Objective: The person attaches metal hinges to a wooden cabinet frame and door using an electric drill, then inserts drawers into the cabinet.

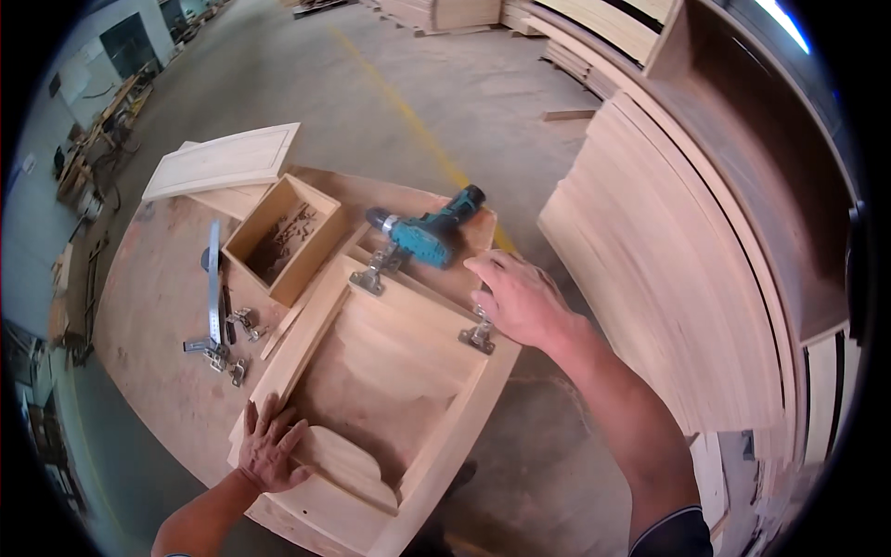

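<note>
A pale wooden cabinet door frame [432, 311] lies on the worktable, with an opening in its middle and a curved wooden piece [345, 464] along its near side. My left hand [269, 446] rests open on the frame's near left corner, fingers spread. Over the far right corner is my right hand [520, 299], loosely curved with thumb and forefinger apart; its thumb is close to a metal hinge [478, 336], and whether they touch is unclear. Another metal hinge [369, 280] sits at the frame's far left corner. Just beyond it lies a teal cordless drill [425, 239].
On the worktable [148, 288], left of the frame, are an open wooden box [325, 206] of screws, a metal square [214, 288] and several loose hinges [246, 323]. Wooden panels [223, 167] lie at its far edge. Tall stacked panels [668, 251] stand on the right.
</note>
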A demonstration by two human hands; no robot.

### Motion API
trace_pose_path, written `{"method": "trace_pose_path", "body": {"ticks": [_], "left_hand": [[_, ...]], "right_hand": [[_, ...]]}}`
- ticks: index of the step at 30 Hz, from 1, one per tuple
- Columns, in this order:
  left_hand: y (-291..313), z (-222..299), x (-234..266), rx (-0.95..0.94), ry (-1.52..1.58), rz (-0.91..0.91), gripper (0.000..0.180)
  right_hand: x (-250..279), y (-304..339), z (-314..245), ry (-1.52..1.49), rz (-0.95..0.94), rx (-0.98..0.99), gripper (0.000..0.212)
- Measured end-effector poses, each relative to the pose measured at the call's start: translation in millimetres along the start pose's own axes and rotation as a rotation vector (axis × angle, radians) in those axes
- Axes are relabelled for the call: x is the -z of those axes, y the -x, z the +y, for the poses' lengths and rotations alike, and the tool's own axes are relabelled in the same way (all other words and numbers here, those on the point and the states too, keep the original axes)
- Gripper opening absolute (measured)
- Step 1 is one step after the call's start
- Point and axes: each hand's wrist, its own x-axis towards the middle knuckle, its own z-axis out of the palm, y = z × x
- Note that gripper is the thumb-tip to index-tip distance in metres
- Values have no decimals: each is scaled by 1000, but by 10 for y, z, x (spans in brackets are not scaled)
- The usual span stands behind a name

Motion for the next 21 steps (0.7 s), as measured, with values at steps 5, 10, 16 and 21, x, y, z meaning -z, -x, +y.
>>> {"method": "trace_pose_path", "body": {"ticks": [5,10,16,21], "left_hand": [[-27,64,57,17,12,9,79],[-22,57,50,37,31,13,81],[-89,63,221,64,-20,-80,85],[-190,460,93,344,55,-2,104]], "right_hand": [[-183,-511,242,138,-151,-18,50],[-262,-940,563,347,-172,150,60],[-574,-1424,781,475,-95,400,52],[-688,-1859,1069,615,-127,660,66]]}}
